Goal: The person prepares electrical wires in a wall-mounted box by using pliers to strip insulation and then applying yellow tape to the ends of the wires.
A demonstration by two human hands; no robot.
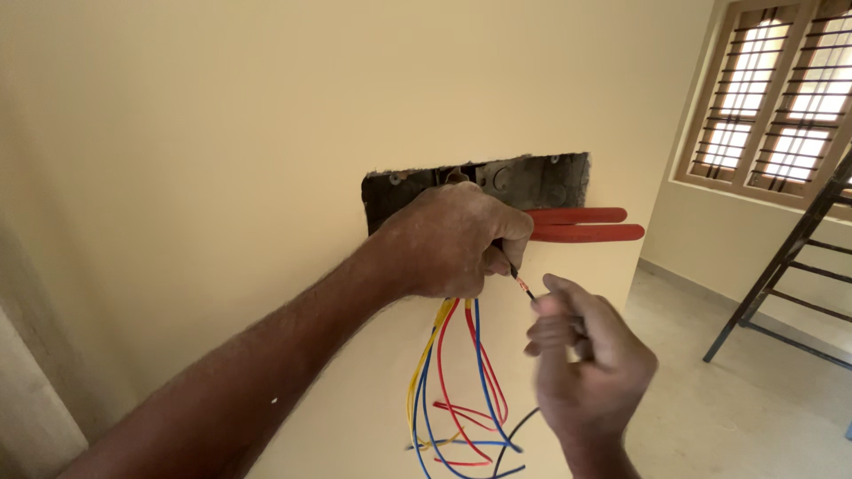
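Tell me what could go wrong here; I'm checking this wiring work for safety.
1. The left hand and right hand are bare and pinch a thin black wire with an exposed tip; if it is live, a shock is possible.
2. The red-handled pliers lie loosely in the wall box and could be knocked out.
3. The loose coloured wires hanging below could snag or tangle.
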